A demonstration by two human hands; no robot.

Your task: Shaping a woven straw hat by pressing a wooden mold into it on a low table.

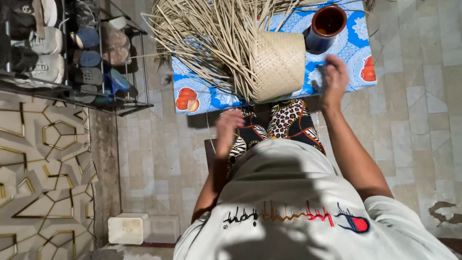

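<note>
A half-woven straw basket (280, 65) lies on its side on a blue patterned cloth (358, 45), with long loose straw strips (207, 33) fanning out from its open end to the left. My left hand (226, 127) hovers blurred over my patterned trousers (288, 120), just below the basket; a thin strand runs beside it, and I cannot tell whether the hand grips it. My right hand (334, 79) is raised at the basket's right edge, fingers extended and blurred, just under a dark blue pot (326, 26) with a brown inside.
A metal shoe rack (72, 48) filled with several shoes stands at the upper left. A geometric gold-lined rug (43, 168) covers the left floor. A white plastic box (127, 228) sits on the pale tiled floor (414, 144) at my lower left.
</note>
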